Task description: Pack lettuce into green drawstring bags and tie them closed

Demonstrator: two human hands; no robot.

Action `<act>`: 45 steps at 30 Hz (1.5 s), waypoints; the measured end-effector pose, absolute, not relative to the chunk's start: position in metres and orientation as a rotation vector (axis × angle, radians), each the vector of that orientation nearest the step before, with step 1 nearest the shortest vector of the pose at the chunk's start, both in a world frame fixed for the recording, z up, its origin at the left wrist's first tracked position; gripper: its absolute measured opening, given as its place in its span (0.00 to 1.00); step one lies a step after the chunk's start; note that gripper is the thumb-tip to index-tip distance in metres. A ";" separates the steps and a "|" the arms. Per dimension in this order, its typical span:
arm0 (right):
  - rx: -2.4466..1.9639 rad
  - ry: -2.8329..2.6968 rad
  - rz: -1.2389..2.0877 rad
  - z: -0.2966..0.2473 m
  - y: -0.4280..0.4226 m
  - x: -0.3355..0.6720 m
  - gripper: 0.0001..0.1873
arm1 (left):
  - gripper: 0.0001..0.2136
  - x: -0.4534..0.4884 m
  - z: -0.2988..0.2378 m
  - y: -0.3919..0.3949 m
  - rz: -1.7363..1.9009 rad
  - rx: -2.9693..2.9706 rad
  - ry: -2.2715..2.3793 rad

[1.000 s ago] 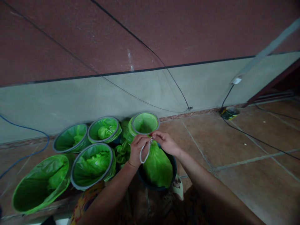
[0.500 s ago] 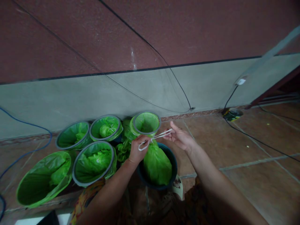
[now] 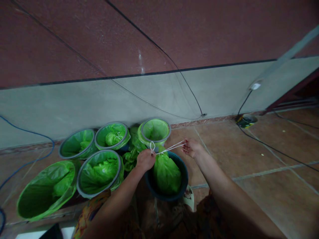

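A green plastic bag (image 3: 167, 174), gathered at its neck, sits in a dark bucket (image 3: 184, 181) in front of me. White string (image 3: 173, 146) runs from the bag's neck. My left hand (image 3: 146, 160) is closed on the string beside the neck, with a loop of it standing up above the fingers. To the right, my right hand (image 3: 191, 148) is closed on the string's other end and holds it stretched taut. What lies inside the bag is hidden.
Several bins lined with green bags stand to the left, among them a grey-rimmed bin (image 3: 79, 172) and a wide one (image 3: 21, 202). Another lined bin (image 3: 169, 127) stands by the wall. A blue cable (image 3: 30, 128) and a black can (image 3: 245, 121) lie farther out.
My right hand has moved slightly down and right, its fingers now curled on the string. My left hand has turned over and its string loop now points up.
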State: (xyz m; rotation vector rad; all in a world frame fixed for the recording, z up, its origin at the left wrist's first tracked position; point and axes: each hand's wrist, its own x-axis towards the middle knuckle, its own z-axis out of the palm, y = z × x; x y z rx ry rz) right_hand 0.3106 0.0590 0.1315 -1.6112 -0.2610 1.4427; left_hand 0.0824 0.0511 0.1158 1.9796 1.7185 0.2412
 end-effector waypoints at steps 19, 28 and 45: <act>-0.921 -1.189 1.646 0.161 0.037 0.267 0.16 | 0.09 0.107 0.115 0.046 0.684 1.279 0.845; -1.347 -1.808 1.205 0.125 0.043 0.266 0.18 | 0.12 0.107 0.097 0.053 0.842 1.316 0.957; -1.397 -1.936 1.303 0.130 0.040 0.285 0.15 | 0.08 0.100 0.113 0.049 0.832 0.805 1.079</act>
